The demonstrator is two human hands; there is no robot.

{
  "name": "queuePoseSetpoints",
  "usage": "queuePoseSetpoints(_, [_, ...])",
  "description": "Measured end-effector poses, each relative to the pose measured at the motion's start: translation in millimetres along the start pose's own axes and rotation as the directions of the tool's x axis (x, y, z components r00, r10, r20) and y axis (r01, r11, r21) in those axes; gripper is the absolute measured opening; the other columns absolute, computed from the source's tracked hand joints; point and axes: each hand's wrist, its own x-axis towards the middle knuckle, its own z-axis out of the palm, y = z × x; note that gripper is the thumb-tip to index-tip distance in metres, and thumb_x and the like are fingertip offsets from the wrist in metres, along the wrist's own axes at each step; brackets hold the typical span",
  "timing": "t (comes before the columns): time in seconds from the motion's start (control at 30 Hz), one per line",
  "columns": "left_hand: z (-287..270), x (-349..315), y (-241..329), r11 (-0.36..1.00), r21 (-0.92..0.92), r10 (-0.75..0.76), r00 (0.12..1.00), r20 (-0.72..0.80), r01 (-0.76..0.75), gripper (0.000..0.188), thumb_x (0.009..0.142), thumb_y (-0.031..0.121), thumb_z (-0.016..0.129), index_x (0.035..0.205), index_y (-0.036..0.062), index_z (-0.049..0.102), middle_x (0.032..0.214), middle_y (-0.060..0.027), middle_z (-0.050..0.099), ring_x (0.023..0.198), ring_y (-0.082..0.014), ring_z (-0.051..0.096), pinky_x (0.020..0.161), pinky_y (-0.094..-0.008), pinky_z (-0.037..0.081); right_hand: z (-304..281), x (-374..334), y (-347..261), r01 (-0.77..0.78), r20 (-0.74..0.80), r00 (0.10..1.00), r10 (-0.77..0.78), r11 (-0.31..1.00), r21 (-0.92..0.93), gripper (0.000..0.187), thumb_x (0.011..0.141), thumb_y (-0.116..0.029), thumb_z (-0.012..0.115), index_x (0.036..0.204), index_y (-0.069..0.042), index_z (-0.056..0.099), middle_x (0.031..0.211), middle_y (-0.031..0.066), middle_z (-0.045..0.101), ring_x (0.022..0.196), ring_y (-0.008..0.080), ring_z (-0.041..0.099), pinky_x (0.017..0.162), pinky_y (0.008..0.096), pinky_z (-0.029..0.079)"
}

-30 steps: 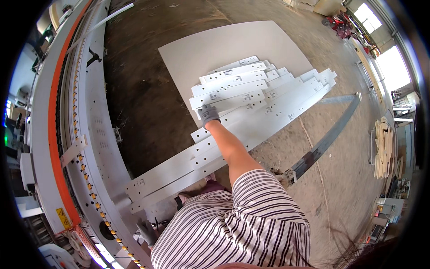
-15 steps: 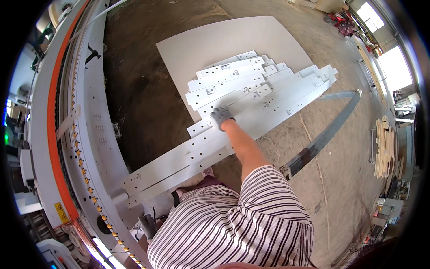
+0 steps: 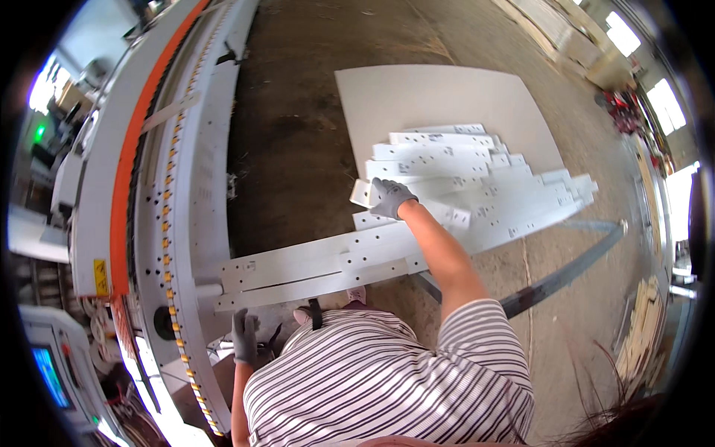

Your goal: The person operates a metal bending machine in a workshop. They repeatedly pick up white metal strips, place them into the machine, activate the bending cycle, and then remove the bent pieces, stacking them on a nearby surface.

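- Gripping a white board (image 3: 450, 214) in my right hand's (image 3: 393, 200) closed fingers, slanted across the stack (image 3: 521, 200).
- My left hand (image 3: 244, 335) hangs near the machine (image 3: 211, 186), fingers loosely apart.
- Under part of the stack lies a sheet (image 3: 447, 93).

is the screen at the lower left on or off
On: the screen is lit bright blue inside its dark frame.

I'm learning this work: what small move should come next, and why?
Probably lift the crooked white board slightly with the right hand; that hand appears to grip it near its left end, and it lies askew over the other boards.
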Motion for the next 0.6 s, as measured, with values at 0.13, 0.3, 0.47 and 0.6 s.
queuePoseSetpoints(0.13, [39, 21, 67, 0.963, -0.212, 0.198, 0.968, 0.156, -0.163, 0.043, 0.093, 0.015, 0.057, 0.13, 0.002, 0.041, 0.114, -0.0131, 0.056, 0.103, -0.0195, 0.057, 0.088, -0.0316, 0.048, -52, -2, -129, 0.382, -0.258, 0.922, -0.289, 0.783, 0.491, 0.058, 0.067, -0.037, 0.075, 0.104, -0.007, 0.044, 0.1, 0.0186, 0.06, 0.096, 0.0356, 0.059, 0.082, 0.0402, 0.046])
queuePoseSetpoints(0.3, [80, 38, 111, 0.829, -0.302, 0.539, 0.815, 0.213, -0.47, 0.063, 0.092, 0.028, 0.061, 0.141, 0.0035, 0.03, 0.131, -0.012, 0.047, 0.123, -0.0249, 0.044, 0.104, -0.0396, 0.036, -66, -44, -291, 0.651, -0.417, 0.729, -0.542, 0.365, 0.665, 0.056, 0.068, -0.032, 0.08, 0.105, -0.007, 0.047, 0.097, 0.0145, 0.061, 0.092, 0.0274, 0.062, 0.079, 0.0381, 0.048])
queuePoseSetpoints(0.47, [21, 36, 93, 0.65, -0.66, 0.373, 0.915, -0.156, -0.377, 0.045, 0.092, 0.036, 0.06, 0.12, 0.0026, 0.049, 0.107, -0.0083, 0.058, 0.097, -0.02, 0.06, 0.086, -0.0372, 0.051, -58, -46, -347, 0.648, -0.344, 0.749, -0.565, 0.522, 0.554, 0.06, 0.067, -0.033, 0.079, 0.111, -0.007, 0.049, 0.092, 0.0174, 0.063, 0.087, 0.0314, 0.065, 0.078, 0.04, 0.051])
queuePoseSetpoints(0.6, [-78, 52, 61, 0.314, -0.911, -0.125, 0.939, -0.319, -0.268, 0.04, 0.09, 0.035, 0.061, 0.113, 0.0033, 0.049, 0.098, -0.0111, 0.061, 0.089, -0.027, 0.063, 0.08, -0.0436, 0.055, -23, -43, -345, 0.679, -0.256, 0.729, -0.634, 0.625, 0.386, 0.058, 0.065, -0.035, 0.077, 0.108, -0.007, 0.049, 0.091, 0.0169, 0.063, 0.086, 0.0335, 0.064, 0.075, 0.0411, 0.051])
